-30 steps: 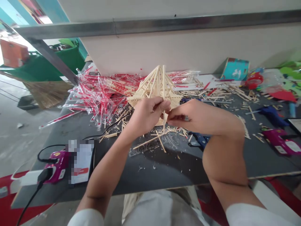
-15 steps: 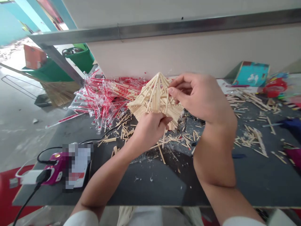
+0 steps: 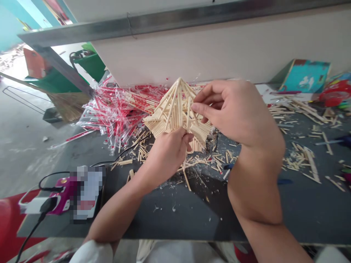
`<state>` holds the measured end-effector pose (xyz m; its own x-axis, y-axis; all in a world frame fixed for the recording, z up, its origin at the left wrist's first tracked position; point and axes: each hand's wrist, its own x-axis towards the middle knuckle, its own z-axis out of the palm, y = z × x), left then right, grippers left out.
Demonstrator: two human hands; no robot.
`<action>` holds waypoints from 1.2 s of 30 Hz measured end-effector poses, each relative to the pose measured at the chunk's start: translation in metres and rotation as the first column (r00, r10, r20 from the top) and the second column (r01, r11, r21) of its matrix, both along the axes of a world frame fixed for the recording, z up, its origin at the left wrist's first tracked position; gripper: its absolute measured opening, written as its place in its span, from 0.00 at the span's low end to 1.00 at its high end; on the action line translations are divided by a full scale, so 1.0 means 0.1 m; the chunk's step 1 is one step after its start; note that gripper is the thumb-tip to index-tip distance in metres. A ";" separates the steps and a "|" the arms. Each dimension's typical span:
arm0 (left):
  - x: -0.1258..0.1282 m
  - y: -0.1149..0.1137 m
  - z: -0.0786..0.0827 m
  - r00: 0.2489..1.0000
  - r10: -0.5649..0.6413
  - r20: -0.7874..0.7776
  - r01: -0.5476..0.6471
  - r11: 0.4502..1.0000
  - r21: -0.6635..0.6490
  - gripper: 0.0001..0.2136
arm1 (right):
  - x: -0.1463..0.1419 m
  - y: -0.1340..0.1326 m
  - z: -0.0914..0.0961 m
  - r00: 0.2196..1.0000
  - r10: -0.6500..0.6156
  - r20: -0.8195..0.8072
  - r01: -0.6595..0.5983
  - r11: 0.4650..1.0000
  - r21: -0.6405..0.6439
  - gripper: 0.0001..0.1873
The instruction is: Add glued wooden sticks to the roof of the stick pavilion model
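Note:
A pointed, tent-shaped model made of pale wooden sticks [image 3: 175,102] stands on the dark table, its sloping sticks meeting at a peak above a base of sticks laid side by side. At the front of it, my left hand [image 3: 166,156] is closed in a pinch around a thin wooden stick [image 3: 188,114]. Thumb and fingertips of my right hand [image 3: 233,111] pinch near the upper end of what looks like this same stick, close to the model's right slope. The left fingers cover part of the stick and the model's front base.
Red-and-clear plastic wrappers [image 3: 109,113] heap up behind on the left. Cut stick pieces [image 3: 297,157] are scattered around. A phone [image 3: 89,193] and a purple power strip [image 3: 62,195] with cables lie at the left front. A turquoise board [image 3: 305,76] leans at the back right.
The camera view has shifted slightly. Both hands keep their pinches, and the stick's upper end now sits a little closer to the model's slope and more upright.

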<state>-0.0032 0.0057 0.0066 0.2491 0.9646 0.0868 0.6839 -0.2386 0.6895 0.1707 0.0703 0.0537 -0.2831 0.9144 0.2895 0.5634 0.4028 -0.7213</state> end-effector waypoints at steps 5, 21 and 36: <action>-0.01 -0.05 0.10 0.995 -0.102 -0.005 0.102 0.995 -0.023 0.14 | 0.04 -0.07 0.04 0.998 0.052 0.025 -0.054 0.997 0.054 0.09; -0.40 -0.08 0.27 0.726 -0.103 0.680 0.292 0.941 -0.170 0.14 | 0.36 -0.05 0.02 0.933 0.346 -0.102 -0.357 0.927 -0.115 0.12; 0.01 -0.10 0.04 0.976 -0.051 0.213 0.061 0.997 -0.043 0.13 | 0.14 -0.09 0.00 0.991 0.126 0.050 -0.132 0.983 0.126 0.07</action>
<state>-0.0018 -0.0040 0.0109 0.2838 0.9540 0.0965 0.5073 -0.2348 0.8291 0.1850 0.0609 0.0538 -0.4105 0.8253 0.3878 0.5288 0.5619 -0.6361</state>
